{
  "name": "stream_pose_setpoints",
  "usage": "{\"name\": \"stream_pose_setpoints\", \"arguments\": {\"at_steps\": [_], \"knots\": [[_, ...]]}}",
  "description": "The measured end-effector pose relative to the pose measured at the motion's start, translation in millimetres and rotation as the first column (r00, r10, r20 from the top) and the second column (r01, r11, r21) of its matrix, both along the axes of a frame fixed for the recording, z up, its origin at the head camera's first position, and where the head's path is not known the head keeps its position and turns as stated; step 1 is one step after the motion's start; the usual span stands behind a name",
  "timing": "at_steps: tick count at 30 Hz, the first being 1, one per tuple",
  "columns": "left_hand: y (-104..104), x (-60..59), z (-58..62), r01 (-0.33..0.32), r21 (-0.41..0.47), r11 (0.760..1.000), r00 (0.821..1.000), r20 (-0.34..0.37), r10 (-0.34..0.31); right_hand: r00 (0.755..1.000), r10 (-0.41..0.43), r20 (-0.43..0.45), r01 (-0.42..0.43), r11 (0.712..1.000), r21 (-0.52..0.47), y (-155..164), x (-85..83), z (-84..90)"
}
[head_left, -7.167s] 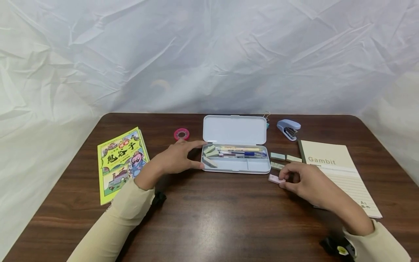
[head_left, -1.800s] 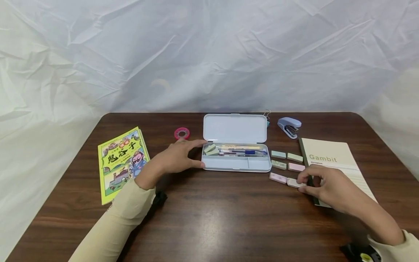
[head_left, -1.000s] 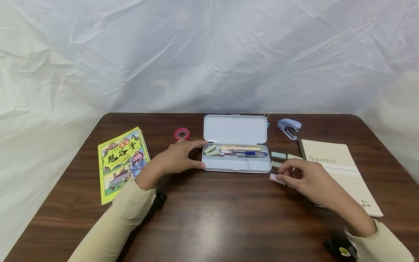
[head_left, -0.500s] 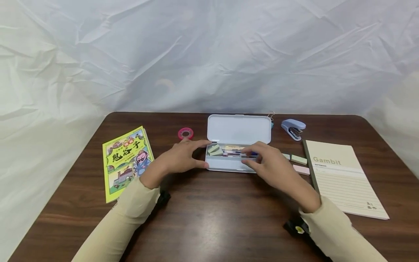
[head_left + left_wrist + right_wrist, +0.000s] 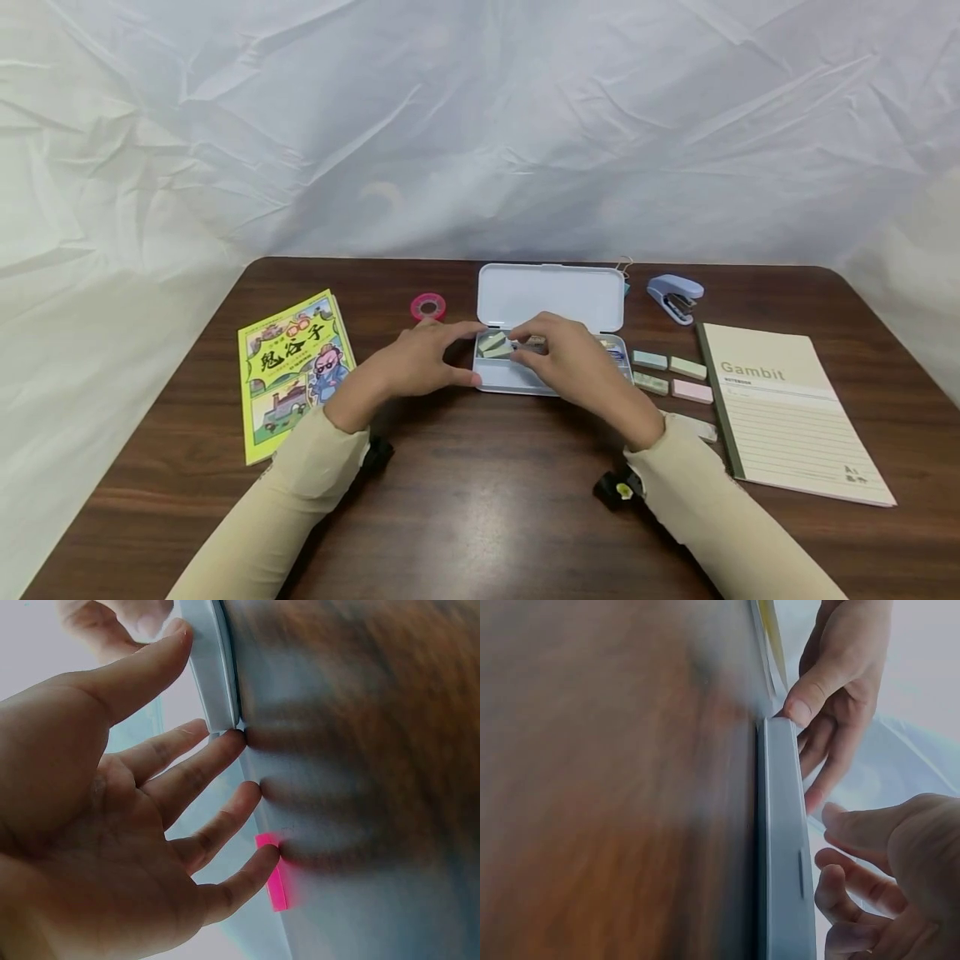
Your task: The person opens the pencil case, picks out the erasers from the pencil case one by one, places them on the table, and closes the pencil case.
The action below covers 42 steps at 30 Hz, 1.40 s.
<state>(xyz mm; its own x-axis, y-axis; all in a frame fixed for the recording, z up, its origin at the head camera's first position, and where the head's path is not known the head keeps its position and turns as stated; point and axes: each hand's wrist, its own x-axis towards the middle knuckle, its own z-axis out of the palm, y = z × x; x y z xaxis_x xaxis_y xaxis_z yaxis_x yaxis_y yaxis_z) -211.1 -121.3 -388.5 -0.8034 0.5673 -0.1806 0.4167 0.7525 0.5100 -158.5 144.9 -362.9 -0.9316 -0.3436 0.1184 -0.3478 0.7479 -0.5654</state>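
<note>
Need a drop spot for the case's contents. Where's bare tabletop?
Bare: the near strip of table between the sleeves, and the far left between comic book and tape roll. Crowded: between pencil case and notebook, erasers.

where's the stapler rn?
In the head view the stapler sits at the far right of the table, just right of the open pencil case's lid and behind the Gambit notebook; neither hand touches it.

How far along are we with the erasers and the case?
Several erasers lie in rows on the table, right of the open case. In hand: the right hand reaches over two erasers at the case's left end, grip unclear, while the left hand steadies the case. Those two are left.
</note>
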Motion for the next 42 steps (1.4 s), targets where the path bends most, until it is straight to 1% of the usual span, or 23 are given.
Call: {"name": "stream_pose_setpoints", "arguments": {"at_steps": [1, 3, 5, 7, 10, 12, 14, 16, 18, 19, 21, 24, 25, 27, 32, 34, 36, 37, 39, 40, 41, 42], "knots": [[0, 0.0, 0.0, -0.002, 0.005, 1.0, 1.0, 0.005, 0.002, 1.0, 0.001, 0.003, -0.001, 1.0, 0.002, -2, -1.9, -0.4], [-1, -1.9, -4.7, -0.003, 0.022, 1.0, 1.0, -0.001, 0.003, 1.0, 0.0, 0.008, 0.0, 1.0, 0.002, -5, -5.9, -2.3], [0, -2.0, -3.4, 0.0, 0.009, 1.0, 1.0, 0.007, 0.0, 1.0, 0.001, -0.001, -0.001, 1.0, 0.003, -5, -12.6, -10.1], [-1, -2.5, -5.9, -0.006, 0.021, 1.0, 1.0, 0.002, 0.006, 1.0, 0.003, -0.005, -0.003, 1.0, 0.011, -3, -20.9, -21.1], [1, -1.1, -2.6, -0.008, 0.017, 1.0, 1.0, 0.007, 0.008, 1.0, -0.004, -0.015, 0.005, 0.999, 0.04, 0, -32.7, -37.9], [2, 0.9, 1.3, -0.012, 0.019, 1.0, 1.0, 0.013, 0.012, 1.0, -0.012, -0.012, 0.013, 0.998, 0.056, 1, -37.3, -43.8], [2, 1.4, 0.6, 0.002, 0.016, 1.0, 1.0, -0.007, -0.001, 1.0, -0.011, -0.017, 0.012, 0.998, 0.066, 0, -39.4, -46.2], [4, 3.2, 5.7, 0.003, 0.004, 1.0, 1.0, 0.003, -0.003, 1.0, -0.012, -0.021, 0.013, 0.997, 0.079, 0, -41.0, -48.2], [4, 3.1, 5.6, 0.0, 0.006, 1.0, 1.0, 0.004, 0.0, 1.0, -0.012, -0.024, 0.014, 0.996, 0.088, -1, -41.8, -49.4], [4, 2.4, 3.4, -0.005, 0.012, 1.0, 1.0, 0.005, 0.005, 1.0, -0.01, -0.026, 0.013, 0.996, 0.093, -1, -42.4, -50.3], [4, 1.5, 3.6, -0.017, 0.016, 1.0, 0.999, 0.028, 0.016, 0.999, -0.014, -0.033, 0.018, 0.994, 0.106, -1, -43.4, -52.7], [1, -3.8, -7.3, -0.014, 0.013, 1.0, 1.0, 0.015, 0.014, 0.999, -0.013, -0.046, 0.019, 0.993, 0.113, -1, -44.3, -54.7], [0, -5.2, -10.3, -0.015, 0.016, 1.0, 1.0, 0.013, 0.015, 0.999, -0.011, -0.05, 0.017, 0.993, 0.113, -1, -44.3, -55.0], [0, -6.3, -12.2, -0.015, 0.013, 1.0, 1.0, 0.011, 0.014, 0.998, -0.006, -0.057, 0.013, 0.994, 0.111, -1, -43.7, -54.9], [1, -3.1, -6.5, -0.01, 0.013, 1.0, 1.0, 0.008, 0.01, 0.998, 0.003, -0.057, 0.002, 0.996, 0.084, -1, -37.4, -47.6], [1, -2.1, -4.3, -0.009, 0.005, 1.0, 1.0, 0.007, 0.009, 0.999, 0.008, -0.049, -0.005, 0.998, 0.059, -2, -30.5, -37.3], [0, -2.7, -5.6, -0.008, 0.006, 1.0, 1.0, -0.001, 0.008, 0.999, 0.013, -0.04, -0.012, 0.999, 0.036, -3, -23.2, -25.9], [0, -3.2, -6.2, -0.01, 0.005, 1.0, 1.0, 0.0, 0.01, 0.998, 0.019, -0.052, -0.017, 0.999, 0.029, -3, -22.6, -25.8], [0, -3.4, -6.2, -0.006, -0.001, 1.0, 1.0, -0.002, 0.006, 0.999, 0.027, -0.044, -0.027, 1.0, 0.015, -5, -16.1, -16.0], [0, -3.4, -6.5, -0.005, 0.004, 1.0, 1.0, -0.003, 0.005, 0.998, 0.032, -0.049, -0.031, 0.999, 0.012, -4, -15.1, -15.0], [0, -3.8, -5.9, -0.001, -0.002, 1.0, 1.0, -0.006, 0.001, 0.997, 0.039, -0.064, -0.039, 0.999, 0.008, -2, -16.4, -19.5], [0, -3.9, -6.4, -0.003, 0.004, 1.0, 1.0, -0.005, 0.003, 0.997, 0.042, -0.067, -0.042, 0.999, 0.007, -1, -15.8, -19.2]]}}
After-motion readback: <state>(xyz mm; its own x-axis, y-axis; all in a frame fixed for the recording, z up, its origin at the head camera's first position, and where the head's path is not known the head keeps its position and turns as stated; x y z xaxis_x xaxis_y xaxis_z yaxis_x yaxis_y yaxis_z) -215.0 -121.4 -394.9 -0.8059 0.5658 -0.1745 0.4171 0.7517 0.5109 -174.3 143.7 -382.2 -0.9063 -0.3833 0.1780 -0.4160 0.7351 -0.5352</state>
